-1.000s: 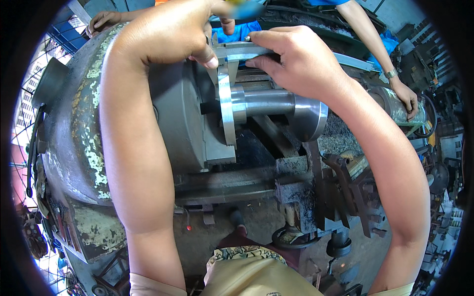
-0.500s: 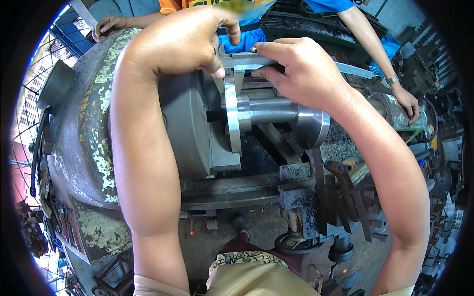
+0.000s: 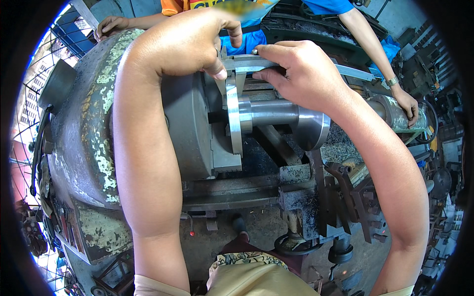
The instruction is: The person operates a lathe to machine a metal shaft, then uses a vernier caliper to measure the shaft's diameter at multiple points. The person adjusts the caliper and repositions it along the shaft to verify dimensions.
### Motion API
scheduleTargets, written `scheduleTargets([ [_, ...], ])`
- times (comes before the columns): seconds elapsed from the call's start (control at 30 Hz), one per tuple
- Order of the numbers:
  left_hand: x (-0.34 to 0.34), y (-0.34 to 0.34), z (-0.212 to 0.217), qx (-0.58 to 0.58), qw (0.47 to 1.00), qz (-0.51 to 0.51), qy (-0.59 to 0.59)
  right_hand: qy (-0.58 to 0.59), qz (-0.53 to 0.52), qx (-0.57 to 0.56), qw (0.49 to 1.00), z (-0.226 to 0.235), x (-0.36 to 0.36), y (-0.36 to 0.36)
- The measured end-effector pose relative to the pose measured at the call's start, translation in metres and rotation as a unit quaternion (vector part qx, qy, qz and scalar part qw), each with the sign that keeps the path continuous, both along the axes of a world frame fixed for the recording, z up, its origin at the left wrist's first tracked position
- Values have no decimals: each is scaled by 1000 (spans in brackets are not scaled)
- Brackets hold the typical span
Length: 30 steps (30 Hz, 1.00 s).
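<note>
A shiny steel shaft [image 3: 271,112] with a round flange at each end sits in the lathe chuck [image 3: 187,123]. A metal vernier caliper [image 3: 356,73] lies across the top of the left flange [image 3: 233,113], its jaws reaching down on either side of the rim. My right hand [image 3: 303,71] pinches the caliper's sliding part between thumb and fingers. At the caliper's left end, my left hand [image 3: 190,47] curls around the fixed jaw, thumb tip beside the flange's top edge. Its other fingers are partly hidden behind the hand.
Across the lathe stands a person, one hand [image 3: 112,24] on the headstock [image 3: 74,133], the other hand [image 3: 407,104] on the tailstock [image 3: 392,113]. Below the shaft are the tool carriage [image 3: 296,192] and a handwheel [image 3: 294,242]. Dark metal chips lie around the bed.
</note>
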<state>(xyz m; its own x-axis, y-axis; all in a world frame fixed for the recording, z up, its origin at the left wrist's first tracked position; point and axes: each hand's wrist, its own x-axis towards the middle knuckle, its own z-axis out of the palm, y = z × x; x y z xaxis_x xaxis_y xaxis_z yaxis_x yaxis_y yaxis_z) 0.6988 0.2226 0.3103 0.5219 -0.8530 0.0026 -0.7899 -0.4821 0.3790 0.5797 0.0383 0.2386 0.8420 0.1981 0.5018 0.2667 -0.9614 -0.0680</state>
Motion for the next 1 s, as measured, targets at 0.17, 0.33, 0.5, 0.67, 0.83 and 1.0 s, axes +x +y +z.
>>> scheduleTargets([
  [0.17,-1,0,-1,-2,1000,-1,-13,-5,1,3,1000,0,0,0],
  [0.33,-3,0,-5,-32,999,0,-13,-8,4,2,1000,0,0,0],
  [0.5,-3,1,-4,-27,999,-2,-18,-6,1,6,1000,-1,0,1],
  [0.67,-1,0,-4,-24,1000,-12,-4,-4,-1,10,1000,0,-2,1],
  [0.83,4,2,-6,-37,999,-24,27,-5,7,16,1000,1,-1,1],
  [1.0,11,3,-2,-76,996,10,48,-56,22,26,998,11,1,-7],
])
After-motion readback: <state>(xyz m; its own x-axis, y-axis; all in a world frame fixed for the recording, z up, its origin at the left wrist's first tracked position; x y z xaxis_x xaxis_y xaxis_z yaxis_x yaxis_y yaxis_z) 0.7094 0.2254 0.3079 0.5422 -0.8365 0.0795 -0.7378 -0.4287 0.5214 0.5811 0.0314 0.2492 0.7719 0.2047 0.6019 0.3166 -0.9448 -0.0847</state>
